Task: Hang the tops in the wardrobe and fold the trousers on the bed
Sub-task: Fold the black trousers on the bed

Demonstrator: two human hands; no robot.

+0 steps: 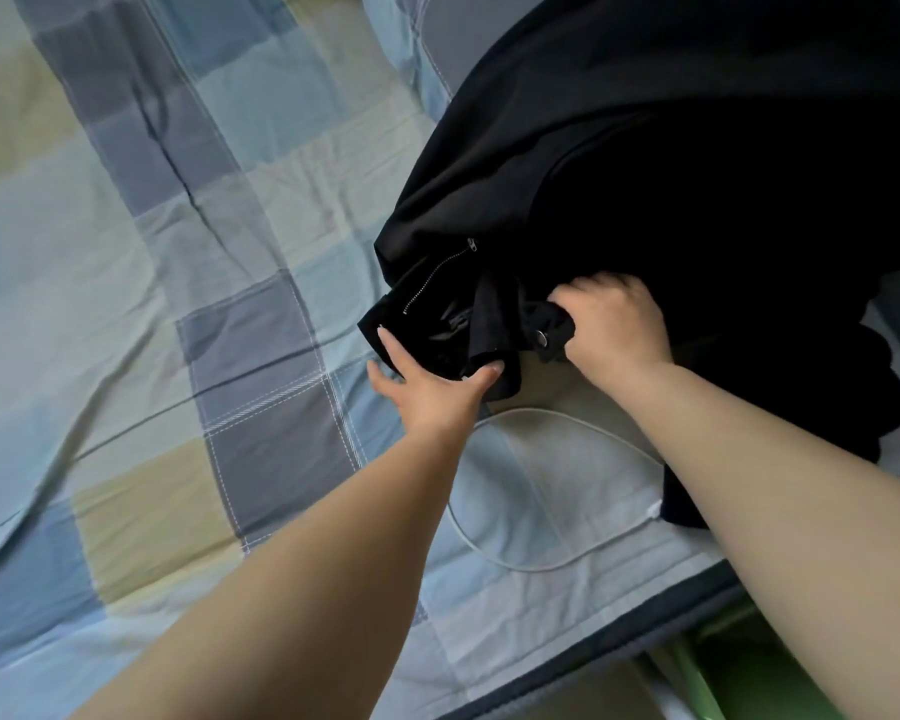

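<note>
Down on the bed's checked sheet of blue, grey and pale yellow-green cotton [188, 283], a pair of black fabric trousers [619, 189] lies in a dark heap toward the far right corner, its waistband end nearest the person; a silver metal zip [437, 270] runs open along the fly, and a round silver metal button [542, 336] shows on the waistband flap. The left hand [432, 392] reaches in from the near edge and holds the left part of the waistband, thumb curled over the top of the cloth and the fingers stretched along and under its left side; the right hand [614, 324] grips the waistband flap just beside the button, fingers bent tight round a bunch of the black cloth. Both bare forearms come up from the near edge, the two hands near each other with the open fly between them. A thin white cable [510, 532] loops across the sheet under the forearms, near the near edge; its right end runs under the hem of the black cloth, where a small white plug-like piece [654, 509] shows; what it joins cannot be told. Beyond the near right corner of the bed, something green [749, 678] is visible lower down, too blurred to name.
</note>
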